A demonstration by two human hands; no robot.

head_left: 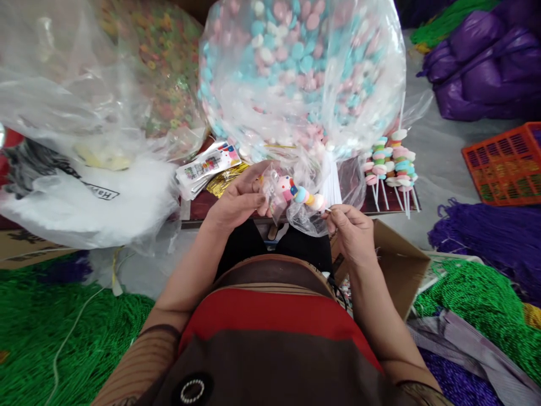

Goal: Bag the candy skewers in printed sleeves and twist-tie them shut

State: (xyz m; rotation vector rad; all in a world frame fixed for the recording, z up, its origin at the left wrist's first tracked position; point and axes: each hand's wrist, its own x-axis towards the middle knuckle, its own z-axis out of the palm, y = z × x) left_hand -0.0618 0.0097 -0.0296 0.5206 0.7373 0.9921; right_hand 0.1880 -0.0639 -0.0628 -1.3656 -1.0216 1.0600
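You've one skewer (310, 199), pastel blue, yellow and pink, clamped in right fingers (338, 217), one printed wrapper (286, 187) in left fingers (252, 201).

Orange crate (505, 166) near a shiny purple bundle (486, 62)

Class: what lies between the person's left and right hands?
In the head view, a stick of coloured pieces, with a printed clear wrapper at one end, and crumpled clear plastic lie between the left hand and the right hand.
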